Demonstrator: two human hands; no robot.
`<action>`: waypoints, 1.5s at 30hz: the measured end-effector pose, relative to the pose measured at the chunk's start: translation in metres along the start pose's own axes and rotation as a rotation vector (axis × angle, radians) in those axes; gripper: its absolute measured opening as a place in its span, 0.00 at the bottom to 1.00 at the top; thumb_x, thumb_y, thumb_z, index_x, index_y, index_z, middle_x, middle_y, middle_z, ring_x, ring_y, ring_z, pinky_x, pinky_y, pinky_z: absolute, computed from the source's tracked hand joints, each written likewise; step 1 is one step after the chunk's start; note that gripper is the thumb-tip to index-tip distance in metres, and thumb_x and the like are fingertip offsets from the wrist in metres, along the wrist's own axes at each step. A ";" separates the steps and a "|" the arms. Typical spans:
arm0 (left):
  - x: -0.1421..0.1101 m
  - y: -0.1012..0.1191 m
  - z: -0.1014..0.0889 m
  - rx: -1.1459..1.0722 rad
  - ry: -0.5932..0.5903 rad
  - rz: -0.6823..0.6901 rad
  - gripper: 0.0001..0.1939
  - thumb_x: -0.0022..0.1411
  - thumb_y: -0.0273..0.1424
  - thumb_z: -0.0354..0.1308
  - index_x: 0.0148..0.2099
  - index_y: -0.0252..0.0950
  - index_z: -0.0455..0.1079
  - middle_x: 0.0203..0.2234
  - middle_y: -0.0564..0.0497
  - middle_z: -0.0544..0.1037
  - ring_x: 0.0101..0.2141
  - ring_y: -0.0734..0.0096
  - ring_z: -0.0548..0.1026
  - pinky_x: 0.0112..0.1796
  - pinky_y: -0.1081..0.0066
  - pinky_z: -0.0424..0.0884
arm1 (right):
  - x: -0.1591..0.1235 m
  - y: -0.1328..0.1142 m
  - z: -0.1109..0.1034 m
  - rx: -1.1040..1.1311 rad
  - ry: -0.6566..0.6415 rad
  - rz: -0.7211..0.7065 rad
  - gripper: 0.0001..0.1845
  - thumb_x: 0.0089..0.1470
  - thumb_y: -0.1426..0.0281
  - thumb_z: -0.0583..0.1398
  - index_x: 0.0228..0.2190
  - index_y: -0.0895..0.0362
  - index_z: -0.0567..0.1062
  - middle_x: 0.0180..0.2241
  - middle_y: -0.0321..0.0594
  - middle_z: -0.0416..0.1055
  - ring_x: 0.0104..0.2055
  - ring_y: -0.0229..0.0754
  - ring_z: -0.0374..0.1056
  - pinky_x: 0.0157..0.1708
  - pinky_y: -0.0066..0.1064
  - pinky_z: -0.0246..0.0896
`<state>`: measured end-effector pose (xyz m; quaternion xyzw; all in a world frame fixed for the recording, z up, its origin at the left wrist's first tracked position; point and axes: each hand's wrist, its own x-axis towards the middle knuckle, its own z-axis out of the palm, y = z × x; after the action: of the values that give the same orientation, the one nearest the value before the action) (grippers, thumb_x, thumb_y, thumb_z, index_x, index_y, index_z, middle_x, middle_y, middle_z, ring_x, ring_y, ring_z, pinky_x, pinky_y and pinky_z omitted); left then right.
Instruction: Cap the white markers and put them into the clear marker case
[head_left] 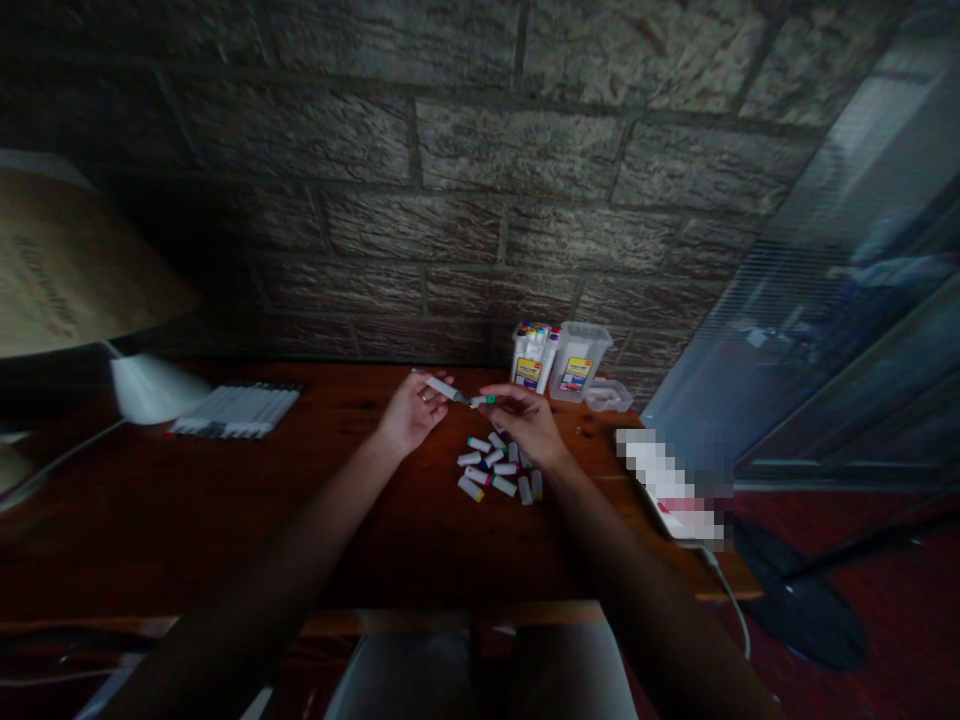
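Observation:
My left hand grips a white marker whose dark tip points right. In my right hand is a white marker cap with a green end, held between the fingertips. The cap and the marker's tip are close together; I cannot tell whether they touch. Below my hands lies a loose pile of white marker caps with coloured ends, among them yellow, teal and pink. A row of white markers lies side by side at the left of the wooden table.
Behind my right hand stand a clear box of markers, another clear box and a small clear lid. A lamp is at far left. A pixelated white object with a cable lies at the right edge. A stone wall rises behind.

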<state>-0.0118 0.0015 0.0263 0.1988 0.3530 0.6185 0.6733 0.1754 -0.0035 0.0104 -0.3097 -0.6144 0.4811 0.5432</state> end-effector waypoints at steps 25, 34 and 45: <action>0.003 0.005 -0.002 -0.061 -0.062 0.130 0.07 0.55 0.27 0.54 0.36 0.36 0.72 0.34 0.51 0.78 0.29 0.76 0.71 0.28 0.76 0.64 | 0.002 -0.010 -0.004 0.131 0.156 0.181 0.15 0.40 0.64 0.69 0.33 0.54 0.79 0.29 0.36 0.76 0.31 0.37 0.71 0.30 0.28 0.65; 0.001 0.000 0.000 0.088 -0.137 0.145 0.08 0.53 0.28 0.55 0.37 0.38 0.72 0.37 0.50 0.78 0.35 0.71 0.72 0.34 0.72 0.65 | 0.001 -0.004 0.001 0.144 0.017 0.200 0.16 0.38 0.63 0.70 0.32 0.54 0.79 0.29 0.35 0.77 0.32 0.36 0.72 0.32 0.29 0.68; -0.003 0.003 0.001 0.141 -0.203 0.173 0.09 0.53 0.28 0.55 0.38 0.37 0.72 0.34 0.49 0.79 0.33 0.69 0.72 0.37 0.70 0.66 | -0.002 -0.004 0.004 0.134 -0.076 0.300 0.18 0.40 0.61 0.70 0.34 0.55 0.79 0.30 0.37 0.77 0.27 0.34 0.72 0.24 0.25 0.64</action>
<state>-0.0129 -0.0004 0.0300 0.3369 0.3074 0.6245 0.6340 0.1729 -0.0080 0.0138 -0.3428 -0.5480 0.6079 0.4611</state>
